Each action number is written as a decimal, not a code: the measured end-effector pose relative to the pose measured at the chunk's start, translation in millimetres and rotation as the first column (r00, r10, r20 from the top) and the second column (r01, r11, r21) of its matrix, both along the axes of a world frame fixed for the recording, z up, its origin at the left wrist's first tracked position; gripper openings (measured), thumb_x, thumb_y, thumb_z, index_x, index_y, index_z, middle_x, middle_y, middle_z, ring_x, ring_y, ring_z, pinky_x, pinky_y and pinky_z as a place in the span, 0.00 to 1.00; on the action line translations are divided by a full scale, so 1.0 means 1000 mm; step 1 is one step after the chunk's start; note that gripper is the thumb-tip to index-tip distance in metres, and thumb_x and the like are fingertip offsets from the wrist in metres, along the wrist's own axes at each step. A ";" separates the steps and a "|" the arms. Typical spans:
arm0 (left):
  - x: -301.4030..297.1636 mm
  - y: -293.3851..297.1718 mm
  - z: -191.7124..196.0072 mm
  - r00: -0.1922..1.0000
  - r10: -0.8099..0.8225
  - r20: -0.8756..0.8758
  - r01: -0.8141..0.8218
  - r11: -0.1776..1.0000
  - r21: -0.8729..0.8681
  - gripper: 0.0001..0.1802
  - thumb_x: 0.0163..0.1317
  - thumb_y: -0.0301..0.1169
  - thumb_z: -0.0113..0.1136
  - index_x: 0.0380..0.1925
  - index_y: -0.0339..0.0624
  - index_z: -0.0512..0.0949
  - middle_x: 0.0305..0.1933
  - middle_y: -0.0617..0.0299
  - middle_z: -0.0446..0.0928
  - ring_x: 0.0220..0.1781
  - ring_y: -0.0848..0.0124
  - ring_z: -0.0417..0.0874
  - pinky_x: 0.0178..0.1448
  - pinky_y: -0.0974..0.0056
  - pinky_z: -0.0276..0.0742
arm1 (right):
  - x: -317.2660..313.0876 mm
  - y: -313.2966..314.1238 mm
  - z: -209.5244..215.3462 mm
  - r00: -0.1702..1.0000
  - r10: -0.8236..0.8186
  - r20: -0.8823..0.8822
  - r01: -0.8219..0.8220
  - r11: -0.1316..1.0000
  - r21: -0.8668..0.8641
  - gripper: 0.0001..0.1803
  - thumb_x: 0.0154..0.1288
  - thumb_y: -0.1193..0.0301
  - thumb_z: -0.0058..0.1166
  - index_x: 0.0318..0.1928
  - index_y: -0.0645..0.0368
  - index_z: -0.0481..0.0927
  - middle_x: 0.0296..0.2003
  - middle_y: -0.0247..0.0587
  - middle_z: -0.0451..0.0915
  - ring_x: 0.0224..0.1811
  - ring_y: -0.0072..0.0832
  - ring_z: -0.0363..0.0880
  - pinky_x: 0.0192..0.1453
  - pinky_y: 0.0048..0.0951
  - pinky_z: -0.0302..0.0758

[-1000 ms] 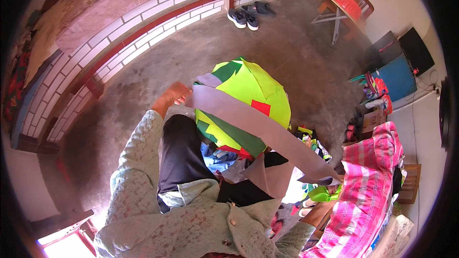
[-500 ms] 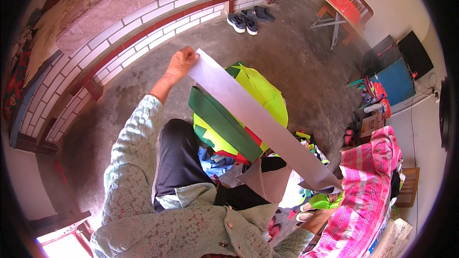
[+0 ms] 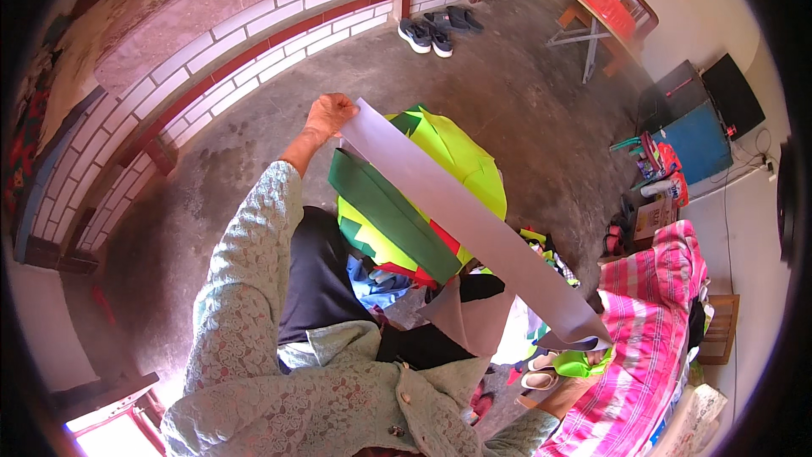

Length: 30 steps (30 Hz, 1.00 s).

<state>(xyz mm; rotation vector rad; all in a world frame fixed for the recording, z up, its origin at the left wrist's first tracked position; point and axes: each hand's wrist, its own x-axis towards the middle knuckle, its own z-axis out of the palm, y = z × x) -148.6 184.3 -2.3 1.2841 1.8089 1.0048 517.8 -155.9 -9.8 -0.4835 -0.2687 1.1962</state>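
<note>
Holding a long grey strip of fabric (image 3: 474, 228) stretched taut, I have my two hands well apart: my left hand (image 3: 328, 115) is closed on its upper end, up above the middle of the frame, and the strip runs diagonally down to the lower right, where its other end folds over near the pink striped cloth (image 3: 651, 330). My right hand should be down there, but I cannot tell how it grips, since the strip's end covers it. Under the strip, near the centre, lies the yellow-green pieced cloth (image 3: 461, 152) with a dark green band (image 3: 389, 216) across it and a red patch (image 3: 441, 239) at its edge. I judge the grey strip is only pulled out straight so far; it lies over the pieced cloth, not joined to it, so any fitting remains to be done. Loose scraps (image 3: 372, 279) sit in my lap below.
</note>
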 end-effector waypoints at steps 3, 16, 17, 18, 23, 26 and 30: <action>-0.012 -0.004 -0.006 1.000 -0.015 -0.023 0.015 1.000 0.006 0.12 0.53 0.37 0.63 0.31 0.39 0.80 0.26 0.60 0.79 0.25 0.73 0.80 0.26 0.67 0.81 | -0.001 0.011 0.006 0.999 0.033 0.007 -0.033 0.999 0.023 0.15 0.70 0.57 0.39 0.27 0.49 0.67 0.13 0.19 0.61 0.09 0.12 0.52 0.11 0.15 0.48; 0.039 -0.064 -0.022 0.978 0.200 -0.058 -0.154 0.882 0.445 0.10 0.56 0.30 0.61 0.37 0.41 0.78 0.34 0.55 0.81 0.38 0.60 0.83 0.43 0.61 0.77 | 0.013 0.049 0.027 0.950 0.303 0.075 -0.310 0.946 0.092 0.15 0.70 0.56 0.39 0.28 0.49 0.68 0.14 0.19 0.63 0.09 0.11 0.54 0.11 0.15 0.48; 0.049 -0.076 -0.024 0.987 0.163 -0.013 -0.139 0.877 0.460 0.09 0.56 0.29 0.60 0.37 0.41 0.78 0.34 0.55 0.81 0.38 0.59 0.83 0.43 0.60 0.76 | 0.010 0.064 0.032 0.939 0.337 0.071 -0.341 0.938 0.055 0.15 0.70 0.56 0.39 0.28 0.49 0.68 0.14 0.19 0.63 0.09 0.11 0.54 0.11 0.15 0.48; 0.056 -0.091 -0.025 0.990 0.140 0.014 -0.129 0.868 0.479 0.08 0.56 0.28 0.60 0.36 0.40 0.78 0.35 0.55 0.81 0.38 0.58 0.82 0.44 0.60 0.76 | -0.033 0.087 0.053 0.958 0.283 0.048 -0.280 0.958 -0.058 0.16 0.71 0.56 0.37 0.27 0.48 0.66 0.11 0.18 0.59 0.08 0.10 0.51 0.10 0.15 0.45; 0.084 -0.129 -0.029 0.978 0.092 -0.187 0.034 0.814 0.581 0.09 0.48 0.25 0.63 0.32 0.43 0.77 0.40 0.57 0.77 0.46 0.56 0.76 0.52 0.57 0.70 | -0.145 0.168 0.126 0.945 0.327 0.011 -0.315 0.920 -0.231 0.20 0.72 0.57 0.35 0.21 0.46 0.63 0.07 0.19 0.53 0.05 0.11 0.48 0.08 0.15 0.45; 0.084 -0.129 -0.029 0.953 0.062 -0.298 0.133 0.796 0.591 0.10 0.46 0.27 0.64 0.32 0.45 0.78 0.43 0.60 0.76 0.48 0.58 0.75 0.53 0.57 0.69 | -0.200 0.207 0.128 0.898 0.434 0.066 -0.434 0.901 -0.010 0.12 0.71 0.65 0.40 0.34 0.56 0.74 0.13 0.22 0.55 0.10 0.11 0.52 0.12 0.15 0.49; 0.082 -0.129 -0.030 0.936 0.033 -0.351 0.170 0.831 0.530 0.09 0.51 0.28 0.62 0.34 0.44 0.78 0.46 0.59 0.75 0.51 0.57 0.74 0.55 0.57 0.68 | -0.286 0.262 0.137 0.756 0.653 0.051 -0.642 0.755 -0.135 0.14 0.67 0.66 0.47 0.23 0.54 0.69 0.13 0.29 0.65 0.12 0.17 0.58 0.13 0.19 0.54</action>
